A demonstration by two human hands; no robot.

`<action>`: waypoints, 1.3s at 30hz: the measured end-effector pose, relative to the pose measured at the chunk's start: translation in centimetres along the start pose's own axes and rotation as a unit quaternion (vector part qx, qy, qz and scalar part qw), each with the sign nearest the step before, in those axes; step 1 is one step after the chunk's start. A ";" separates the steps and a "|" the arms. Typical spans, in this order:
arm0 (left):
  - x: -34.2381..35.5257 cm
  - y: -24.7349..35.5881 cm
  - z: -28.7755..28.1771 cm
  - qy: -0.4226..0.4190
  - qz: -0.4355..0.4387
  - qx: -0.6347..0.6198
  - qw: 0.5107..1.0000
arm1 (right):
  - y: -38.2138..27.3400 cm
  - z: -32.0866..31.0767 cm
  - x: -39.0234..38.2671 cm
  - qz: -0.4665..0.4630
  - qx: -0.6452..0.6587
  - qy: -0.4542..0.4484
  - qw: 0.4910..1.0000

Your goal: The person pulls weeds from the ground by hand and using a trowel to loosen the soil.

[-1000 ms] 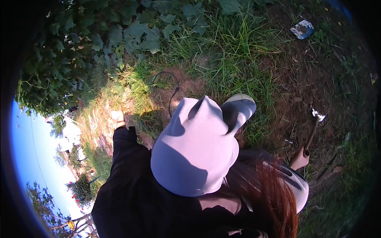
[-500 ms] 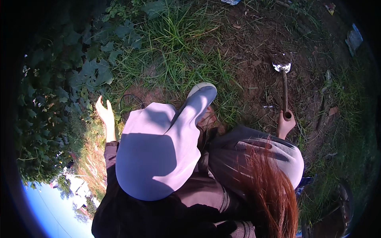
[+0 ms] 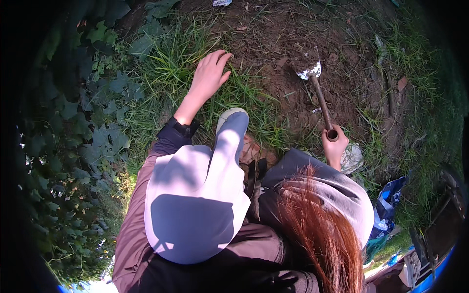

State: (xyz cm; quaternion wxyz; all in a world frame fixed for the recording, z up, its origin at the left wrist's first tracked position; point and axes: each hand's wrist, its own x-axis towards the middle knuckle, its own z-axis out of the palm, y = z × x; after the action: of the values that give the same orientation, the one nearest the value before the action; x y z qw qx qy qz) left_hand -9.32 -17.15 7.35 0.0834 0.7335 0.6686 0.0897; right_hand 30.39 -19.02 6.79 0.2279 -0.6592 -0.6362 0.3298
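Observation:
My right hand [image 3: 336, 149] is wrapped round the near end of a small shovel [image 3: 321, 100]. The shovel has a brown tube-like handle with a hollow end, and its shiny metal blade lies at the far end against the dirt, partly covered with soil. My left hand [image 3: 207, 75] reaches forward over the grass [image 3: 171, 63], holding nothing, with its fingers stretched out and slightly apart. Bare brown soil [image 3: 268, 58] with dry stalks lies between that hand and the blade.
Broad-leaved vines [image 3: 97, 132] grow thickly along the left. My bent knees and a shoe [image 3: 233, 115] take up the middle. A clear plastic bag [image 3: 351, 158] lies beside my right hand, and a blue plastic package [image 3: 388, 205] sits farther right.
My left hand has swung from far left, forward and rightward over the grass. My right hand keeps hold of the shovel. The whole view has shifted, showing more on the right.

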 end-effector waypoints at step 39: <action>10.4 -9.0 5.0 -0.112 0.051 0.208 0.970 | -0.2 2.3 -3.5 0.038 0.001 0.005 0.999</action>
State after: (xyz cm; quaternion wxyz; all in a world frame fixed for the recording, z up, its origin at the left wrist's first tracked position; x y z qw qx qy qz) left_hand -15.85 -5.93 0.54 -0.0020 0.7734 0.6205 -0.1300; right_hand 28.73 -22.72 5.89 0.2193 -0.6844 -0.6093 0.3351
